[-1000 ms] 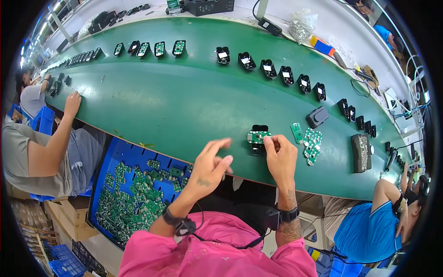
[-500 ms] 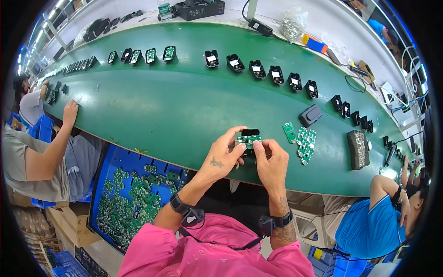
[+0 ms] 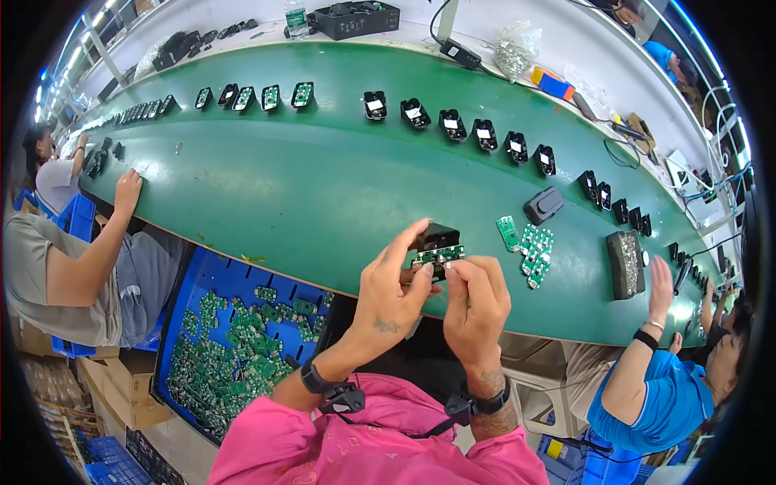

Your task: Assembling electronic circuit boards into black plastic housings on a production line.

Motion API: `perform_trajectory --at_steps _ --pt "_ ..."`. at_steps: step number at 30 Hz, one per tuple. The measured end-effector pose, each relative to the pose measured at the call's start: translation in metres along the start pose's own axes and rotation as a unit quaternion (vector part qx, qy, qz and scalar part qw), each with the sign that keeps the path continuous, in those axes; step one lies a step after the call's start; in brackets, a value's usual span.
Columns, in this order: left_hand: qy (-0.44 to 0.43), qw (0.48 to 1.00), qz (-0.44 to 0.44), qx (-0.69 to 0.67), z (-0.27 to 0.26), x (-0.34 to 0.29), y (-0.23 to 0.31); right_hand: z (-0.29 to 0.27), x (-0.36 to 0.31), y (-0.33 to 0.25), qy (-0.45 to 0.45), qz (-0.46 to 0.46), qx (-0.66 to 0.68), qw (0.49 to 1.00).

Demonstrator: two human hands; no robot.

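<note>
Near the front edge of the green bench, my left hand (image 3: 390, 295) grips a black plastic housing (image 3: 439, 235), its fingers along the left side. A green circuit board (image 3: 440, 255) lies tilted at the housing's open face. My left thumb presses at the board's near edge. My right hand (image 3: 475, 305) is closed, with thumb and fingertip pinched at the board's lower right. Whatever else may sit between those fingertips is too small to make out. To the right lie several loose green boards (image 3: 536, 255) and a closed black housing (image 3: 544, 205).
Housings with white pads (image 3: 451, 124) curve along the bench (image 3: 323, 178); more with boards (image 3: 270, 98) stand further left. A blue bin (image 3: 179, 303) of circuit boards is below at left. A box of metal bits (image 3: 625, 265) is at right. Co-workers sit on both sides.
The housing and board have tipped, and my right hand has shifted its grip lower on the board. The co-worker at right has reached an arm toward the bench.
</note>
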State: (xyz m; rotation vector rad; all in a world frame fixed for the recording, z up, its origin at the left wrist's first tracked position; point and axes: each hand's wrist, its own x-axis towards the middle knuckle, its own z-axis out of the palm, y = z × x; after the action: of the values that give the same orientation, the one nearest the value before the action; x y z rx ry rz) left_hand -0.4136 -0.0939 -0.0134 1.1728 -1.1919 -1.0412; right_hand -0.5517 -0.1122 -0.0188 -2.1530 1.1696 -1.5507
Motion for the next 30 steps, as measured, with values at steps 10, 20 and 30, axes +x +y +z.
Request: perform_trajectory --at_steps 10,20,30 --pt "0.074 0.948 0.217 0.220 0.005 -0.014 0.006 -0.024 0.011 -0.026 -0.071 0.012 -0.024 0.997" --pt "0.057 0.915 0.286 0.280 0.007 -0.011 0.009 -0.038 0.015 -0.027 -0.106 0.020 -0.042 0.993" --pt "0.035 0.870 0.335 0.360 0.009 -0.012 0.015 -0.056 0.022 -0.019 -0.180 0.026 -0.026 0.983"
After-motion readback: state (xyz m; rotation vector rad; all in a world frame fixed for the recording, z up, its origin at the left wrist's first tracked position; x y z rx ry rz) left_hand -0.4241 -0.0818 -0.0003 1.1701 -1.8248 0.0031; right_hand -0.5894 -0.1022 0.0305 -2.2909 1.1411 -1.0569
